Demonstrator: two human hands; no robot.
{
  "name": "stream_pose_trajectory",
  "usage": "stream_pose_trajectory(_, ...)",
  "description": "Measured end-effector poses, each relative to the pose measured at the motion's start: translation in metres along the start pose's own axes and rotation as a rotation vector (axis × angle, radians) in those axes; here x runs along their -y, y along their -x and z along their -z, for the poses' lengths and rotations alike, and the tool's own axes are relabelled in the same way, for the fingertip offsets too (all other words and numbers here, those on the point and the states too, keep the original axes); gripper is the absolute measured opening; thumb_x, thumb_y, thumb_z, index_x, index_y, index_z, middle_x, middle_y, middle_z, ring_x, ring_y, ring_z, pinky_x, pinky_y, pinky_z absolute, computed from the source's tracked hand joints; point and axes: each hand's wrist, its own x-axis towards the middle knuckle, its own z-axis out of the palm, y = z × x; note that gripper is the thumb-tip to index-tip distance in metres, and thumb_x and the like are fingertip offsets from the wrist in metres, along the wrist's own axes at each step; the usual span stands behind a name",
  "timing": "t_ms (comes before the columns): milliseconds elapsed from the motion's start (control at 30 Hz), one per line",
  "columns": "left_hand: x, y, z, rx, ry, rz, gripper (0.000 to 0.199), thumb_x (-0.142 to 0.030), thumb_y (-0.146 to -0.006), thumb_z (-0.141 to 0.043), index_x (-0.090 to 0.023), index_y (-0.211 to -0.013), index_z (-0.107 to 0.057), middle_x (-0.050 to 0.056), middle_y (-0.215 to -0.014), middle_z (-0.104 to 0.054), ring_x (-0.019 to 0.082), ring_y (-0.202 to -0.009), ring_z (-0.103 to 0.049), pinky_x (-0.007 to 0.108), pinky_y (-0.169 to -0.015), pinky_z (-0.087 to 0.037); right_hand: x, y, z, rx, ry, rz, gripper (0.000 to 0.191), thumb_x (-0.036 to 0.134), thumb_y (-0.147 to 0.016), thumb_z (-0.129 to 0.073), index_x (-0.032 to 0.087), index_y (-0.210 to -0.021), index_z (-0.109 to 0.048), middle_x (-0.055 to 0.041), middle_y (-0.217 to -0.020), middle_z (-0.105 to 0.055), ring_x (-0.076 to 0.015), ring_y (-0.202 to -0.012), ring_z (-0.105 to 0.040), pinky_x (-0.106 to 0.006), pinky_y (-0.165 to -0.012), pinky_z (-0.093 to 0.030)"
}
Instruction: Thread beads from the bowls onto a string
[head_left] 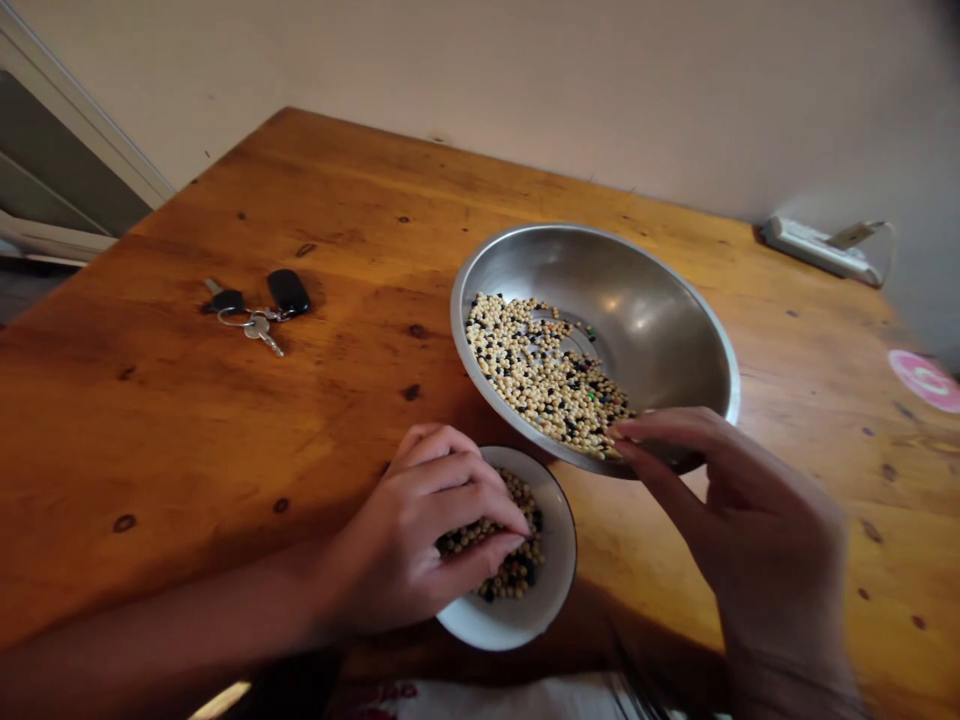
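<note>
Left hand (442, 515): thumb and forefinger tips pressed together above the small white bowl (559, 560) and its loose beads (517, 580). Right hand (757, 510): thumb and forefinger pinched just over the near rim of the steel bowl (652, 310), pale and black beads (540, 390) ahead and to its left; whether either grips a bead, I cannot tell. Handling note: I favour low fingertips, a light pinch and both rims left unbumped.
</note>
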Motion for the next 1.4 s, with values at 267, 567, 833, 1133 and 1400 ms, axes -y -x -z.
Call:
stream_pose_trajectory(267,0.0,0.001,0.001,-0.015,-0.005,0.037,0.007,-0.013,-0.079,-0.064,-0.02,-0.08,-0.062,-0.004,-0.077,-0.067,0.013,-0.08,-0.055,0.03,-0.079,-0.038,0.009,0.01,-0.006,-0.023,-0.186,0.152,0.035,-0.004,-0.071,-0.065,0.021,-0.095,-0.066,-0.0002,-0.083,-0.068,-0.0166,-0.078,-0.062,-0.032,-0.067,-0.05)
stream_pose_trajectory(567,0.002,0.002,0.001,-0.046,0.003,0.025,0.004,-0.016,-0.079,-0.065,-0.019,-0.081,-0.063,-0.003,-0.075,-0.068,0.013,-0.077,-0.056,0.031,-0.078,-0.037,0.021,0.005,-0.009,-0.006,-0.155,0.252,0.03,0.0,-0.071,-0.067,0.021,-0.092,-0.065,0.0005,-0.075,-0.069,-0.0157,-0.07,-0.064,-0.032,-0.061,-0.049)
stream_pose_trajectory(833,0.002,0.002,-0.002,-0.082,-0.006,-0.012,0.002,-0.017,-0.08,-0.064,-0.02,-0.08,-0.063,-0.002,-0.072,-0.067,0.014,-0.076,-0.054,0.032,-0.077,-0.037,0.029,0.004,-0.014,0.022,-0.154,0.302,0.025,-0.002,-0.07,-0.067,0.017,-0.086,-0.065,0.0004,-0.07,-0.069,-0.0129,-0.067,-0.063,-0.026,-0.059,-0.05)
stream_pose_trajectory(1133,-0.001,0.001,0.001,-0.093,-0.025,0.012,0.004,-0.016,-0.079,-0.064,-0.019,-0.082,-0.064,-0.002,-0.071,-0.067,0.013,-0.072,-0.054,0.031,-0.075,-0.038,0.025,0.004,-0.013,0.094,-0.22,0.323,0.025,0.0,-0.074,-0.064,0.019,-0.09,-0.065,0.0002,-0.073,-0.071,-0.0147,-0.069,-0.066,-0.029,-0.059,-0.053)
stream_pose_trajectory(1400,-0.001,0.002,0.001,-0.107,-0.018,0.009,0.006,-0.014,-0.078,-0.065,-0.019,-0.083,-0.064,-0.002,-0.07,-0.066,0.012,-0.07,-0.053,0.031,-0.074,-0.038,0.017,0.01,-0.014,0.054,-0.208,0.342,0.03,-0.004,-0.072,-0.063,0.019,-0.091,-0.065,-0.0016,-0.077,-0.07,-0.017,-0.072,-0.065,-0.032,-0.061,-0.052)
